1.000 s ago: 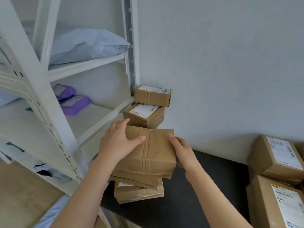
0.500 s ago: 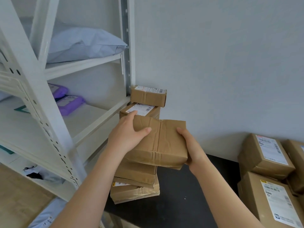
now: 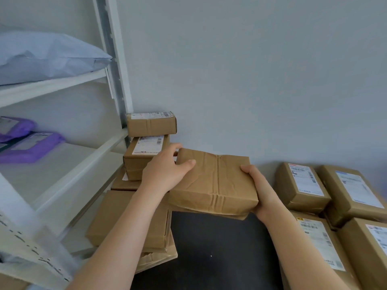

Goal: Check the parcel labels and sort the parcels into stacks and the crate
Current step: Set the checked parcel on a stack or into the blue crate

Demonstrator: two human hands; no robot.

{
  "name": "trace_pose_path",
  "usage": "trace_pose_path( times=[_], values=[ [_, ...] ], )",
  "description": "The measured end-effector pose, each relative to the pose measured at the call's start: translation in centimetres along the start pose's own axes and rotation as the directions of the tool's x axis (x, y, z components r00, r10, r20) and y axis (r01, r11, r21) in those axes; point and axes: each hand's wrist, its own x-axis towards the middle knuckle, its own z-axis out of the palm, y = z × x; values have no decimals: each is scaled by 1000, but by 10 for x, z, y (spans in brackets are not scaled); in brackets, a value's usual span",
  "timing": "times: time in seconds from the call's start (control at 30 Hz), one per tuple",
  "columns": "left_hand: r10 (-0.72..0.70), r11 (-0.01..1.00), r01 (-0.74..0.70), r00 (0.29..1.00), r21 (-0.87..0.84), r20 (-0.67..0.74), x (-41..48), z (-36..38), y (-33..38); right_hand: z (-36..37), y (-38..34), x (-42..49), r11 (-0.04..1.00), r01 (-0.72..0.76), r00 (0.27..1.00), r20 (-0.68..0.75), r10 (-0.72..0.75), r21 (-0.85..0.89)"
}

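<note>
- The left grip (image 3: 165, 172) curls round the far-left corner of a creased brown-paper parcel (image 3: 215, 183), thumb on top. The right grip (image 3: 259, 189) clasps its right end, fingers underneath.
- The parcel is held above the dark desk (image 3: 209, 248), just beside a stack of cardboard boxes (image 3: 144, 160).
- The labelled boxes (image 3: 301, 185) at the right carry barcodes, but the print is too blurred to read.
- A white metal shelf (image 3: 62, 80) holds purple mailers (image 3: 31, 147).

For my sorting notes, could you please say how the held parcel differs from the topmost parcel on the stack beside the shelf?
The held parcel shows a creased, label-free face; the topmost parcel shows a white label. The left hand and right hand grip the held parcel; the topmost parcel rests untouched. Both are brown.
</note>
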Motion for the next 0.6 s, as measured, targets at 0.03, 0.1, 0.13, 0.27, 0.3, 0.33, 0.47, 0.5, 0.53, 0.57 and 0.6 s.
trace_pose_path(
  times=[0.03,0.1,0.13,0.27,0.3,0.33,0.47,0.5,0.53,0.57,0.6],
  values=[
    [8,1000,-8,1000,-1,8,3,5,3,-5,-1,2,1000,-3,1000,-6,3,9],
    [20,1000,-20,1000,-6,20,8,13,8,-12,-2,5,1000,-11,1000,-27,11,26],
    [28,1000,-28,999,-10,30,11,18,11,-17,-3,7,999,-15,999,-44,16,40],
    [36,999,-35,998,-8,57,22,40,20,-29,-6,14,994,-4,990,-137,19,109],
    [40,999,-39,998,-13,51,24,48,21,-31,-6,15,992,-1,985,-170,23,130],
    [47,999,-46,998,-28,33,26,56,23,-33,-6,16,989,6,978,-205,25,146],
    [28,985,-46,993,-168,-112,22,94,24,-39,8,29,980,13,953,-299,49,199],
    [-27,973,3,994,-229,-101,20,105,25,-42,13,33,977,12,943,-327,59,213],
    [-106,947,84,993,-309,-54,18,117,25,-45,19,37,974,7,933,-351,74,225],
    [-195,898,189,980,-398,23,16,126,22,-45,24,39,973,-3,929,-359,88,231],
    [-279,825,303,952,-476,123,14,137,18,-46,31,41,972,-23,930,-352,107,232]
  ],
)
